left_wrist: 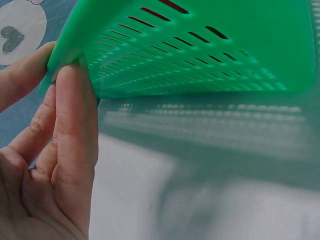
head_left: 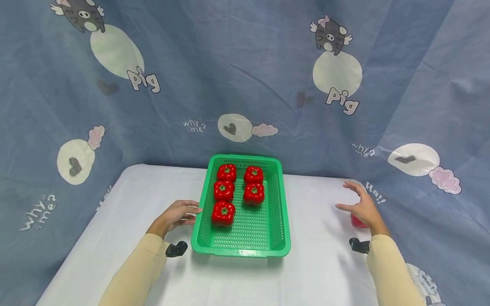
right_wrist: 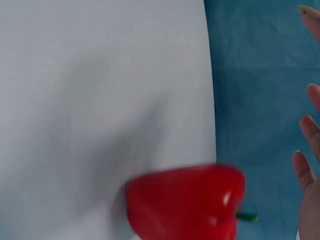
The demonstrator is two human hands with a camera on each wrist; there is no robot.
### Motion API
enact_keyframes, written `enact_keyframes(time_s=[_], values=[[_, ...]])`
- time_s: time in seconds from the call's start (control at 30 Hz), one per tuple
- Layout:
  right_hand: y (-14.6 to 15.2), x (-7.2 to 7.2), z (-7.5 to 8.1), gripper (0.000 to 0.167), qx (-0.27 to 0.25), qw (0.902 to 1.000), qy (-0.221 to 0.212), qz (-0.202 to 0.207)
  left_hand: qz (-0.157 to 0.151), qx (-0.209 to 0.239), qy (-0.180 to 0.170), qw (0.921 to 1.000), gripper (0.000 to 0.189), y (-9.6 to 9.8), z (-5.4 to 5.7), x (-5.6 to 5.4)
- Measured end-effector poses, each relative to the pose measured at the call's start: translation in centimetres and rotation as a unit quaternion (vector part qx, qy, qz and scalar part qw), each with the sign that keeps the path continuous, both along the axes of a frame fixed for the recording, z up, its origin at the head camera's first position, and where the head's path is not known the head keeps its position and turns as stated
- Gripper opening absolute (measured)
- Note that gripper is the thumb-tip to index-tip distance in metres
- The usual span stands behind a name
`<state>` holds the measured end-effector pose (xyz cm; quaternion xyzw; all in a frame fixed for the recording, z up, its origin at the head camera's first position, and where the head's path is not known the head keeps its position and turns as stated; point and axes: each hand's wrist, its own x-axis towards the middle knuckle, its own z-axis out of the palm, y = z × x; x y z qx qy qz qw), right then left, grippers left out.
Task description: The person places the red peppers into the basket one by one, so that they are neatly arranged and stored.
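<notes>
A green perforated plastic basket (head_left: 245, 253) stands on the white table, with several red bell peppers (head_left: 223, 213) inside, stems up. My left hand (head_left: 178, 216) is at the basket's left rim. In the left wrist view, its thumb (left_wrist: 25, 75) lies on one side of the rim and its fingers (left_wrist: 70, 115) on the other, pinching it. Over the table's right side, my right hand (head_left: 363, 208) holds nothing, its thumb and fingers spread apart. Below that hand lies another red bell pepper (right_wrist: 185, 205), on its side near the table edge, its green stem pointing outward; the hand partly hides it in the head view.
The white table (head_left: 314, 263) ends close beyond the basket and just past the lone pepper. A blue printed cloth (head_left: 245, 76) hangs behind and along the sides. A dark wrist device (head_left: 176, 249) sits on the left sleeve, and another dark device (head_left: 360, 245) on the right.
</notes>
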<state>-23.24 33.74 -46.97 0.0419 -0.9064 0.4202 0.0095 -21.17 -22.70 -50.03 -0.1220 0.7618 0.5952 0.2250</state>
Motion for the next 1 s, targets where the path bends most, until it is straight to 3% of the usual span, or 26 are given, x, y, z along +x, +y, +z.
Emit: enact_keyframes(time_s=[0.33,0.8,1.0], values=[[2.7,0.9,0.0,0.099,0.033,0.9920,-0.107,-0.057,-0.004,0.012,0.005,0.9999,0.049,0.0,0.1,0.2],[4.9,1.7,-1.2,0.115,0.018,0.9845,-0.160,-0.070,-0.009,0.012,0.010,0.9998,0.050,-0.3,0.0,0.0],[5.6,1.8,-1.8,0.114,0.014,0.9793,-0.188,-0.074,-0.009,0.011,0.007,0.9999,0.051,-0.2,-0.1,0.0]])
